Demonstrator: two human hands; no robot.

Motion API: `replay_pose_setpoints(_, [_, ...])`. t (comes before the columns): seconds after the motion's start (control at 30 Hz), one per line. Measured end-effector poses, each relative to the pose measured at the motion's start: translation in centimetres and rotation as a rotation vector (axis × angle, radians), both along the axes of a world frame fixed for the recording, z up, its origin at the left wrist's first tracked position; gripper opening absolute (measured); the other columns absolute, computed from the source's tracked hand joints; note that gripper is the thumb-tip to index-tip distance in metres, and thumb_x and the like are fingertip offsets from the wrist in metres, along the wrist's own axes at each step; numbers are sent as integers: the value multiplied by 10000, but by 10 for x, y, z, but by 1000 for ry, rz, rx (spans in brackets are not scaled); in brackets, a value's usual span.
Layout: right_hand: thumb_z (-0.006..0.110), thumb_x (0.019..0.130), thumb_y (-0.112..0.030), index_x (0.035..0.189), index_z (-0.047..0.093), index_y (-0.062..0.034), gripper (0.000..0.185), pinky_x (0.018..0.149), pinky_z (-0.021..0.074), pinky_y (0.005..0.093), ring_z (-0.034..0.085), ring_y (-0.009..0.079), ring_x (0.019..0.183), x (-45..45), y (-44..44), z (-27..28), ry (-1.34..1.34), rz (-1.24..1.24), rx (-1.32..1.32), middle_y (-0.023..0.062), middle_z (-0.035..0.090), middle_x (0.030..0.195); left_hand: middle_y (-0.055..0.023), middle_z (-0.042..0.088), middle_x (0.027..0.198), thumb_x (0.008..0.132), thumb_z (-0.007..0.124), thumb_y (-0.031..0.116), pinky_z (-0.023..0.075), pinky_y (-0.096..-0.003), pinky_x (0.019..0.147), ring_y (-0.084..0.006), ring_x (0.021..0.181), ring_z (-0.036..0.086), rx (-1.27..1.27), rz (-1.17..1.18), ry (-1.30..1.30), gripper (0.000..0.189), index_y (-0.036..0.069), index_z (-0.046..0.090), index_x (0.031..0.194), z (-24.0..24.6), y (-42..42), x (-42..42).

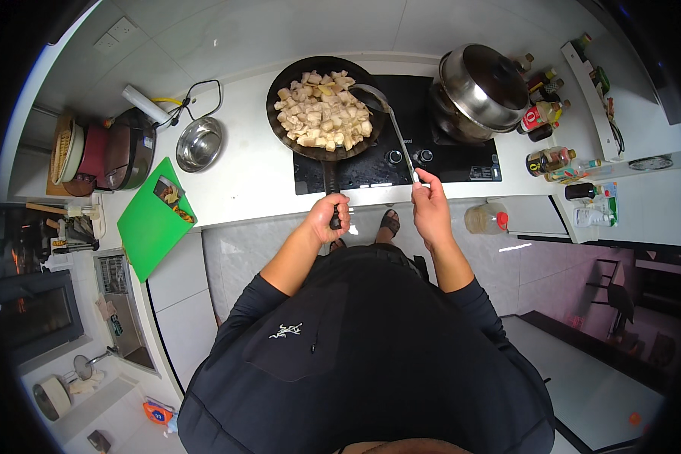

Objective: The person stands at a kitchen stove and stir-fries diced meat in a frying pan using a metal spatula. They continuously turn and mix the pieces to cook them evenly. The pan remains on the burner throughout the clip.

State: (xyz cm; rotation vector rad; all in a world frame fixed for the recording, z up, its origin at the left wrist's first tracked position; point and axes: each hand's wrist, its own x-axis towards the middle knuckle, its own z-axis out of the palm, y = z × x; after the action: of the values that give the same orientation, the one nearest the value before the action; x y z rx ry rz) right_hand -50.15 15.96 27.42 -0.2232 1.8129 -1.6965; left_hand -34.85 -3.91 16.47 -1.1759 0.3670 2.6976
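Observation:
My left hand (330,218) is closed around the dark handle of a large black wok (278,122) on the left side of the cooktop. Pale cubes of meat (323,113), with a few yellowish slices among them, fill much of the wok. In my right hand (431,205) is the handle end of a long metal ladle (398,133). The ladle's bowl lies at the wok's right inner side, beside the meat. Two control knobs are on the black glass cooktop (363,170), between the wok and a big lidded pot.
The lidded steel pot (471,96) stands on the right burner, with sauce bottles (539,116) beyond it. On the left counter are a steel bowl (199,144), a green cutting board (153,227) bearing a packet and dried spices, and a rice cooker (127,150). A plastic jug (485,219) stands on the floor.

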Motion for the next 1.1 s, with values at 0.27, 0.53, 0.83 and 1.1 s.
replay_pose_setpoints(0.27, [556,1107,-205,1449,526,-95,360,567,363,210,431,20,689,-1,6,-3,15,10,17,-79,511,832,41,478,585,932,634,167,389,-282,485,-121,505,447,-89,-2,-86,325,182,469,651,1,4,-6])
replay_pose_setpoints(0.53, [562,1102,-184,1447,523,-61,368,631,385,208,452,16,730,-5,2,-6,37,27,-12,-78,538,843,56,514,619,932,606,122,429,-266,525,-96,545,487,-89,66,-152,202,157,525,750,62,13,-40])
replay_pose_setpoints(0.83, [558,1106,-190,1454,517,-65,371,594,360,193,423,6,686,-10,3,2,31,-8,-42,-85,510,830,-3,565,674,956,637,312,594,-329,611,-188,628,607,45,280,-1,271,108,568,792,85,14,-50])
replay_pose_setpoints(1.1, [555,1107,-185,1458,519,-67,373,564,324,176,391,1,649,-7,5,19,28,-35,-49,-84,481,816,7,614,724,967,676,240,641,-321,689,-176,699,666,435,323,268,232,104,597,797,57,13,-44])
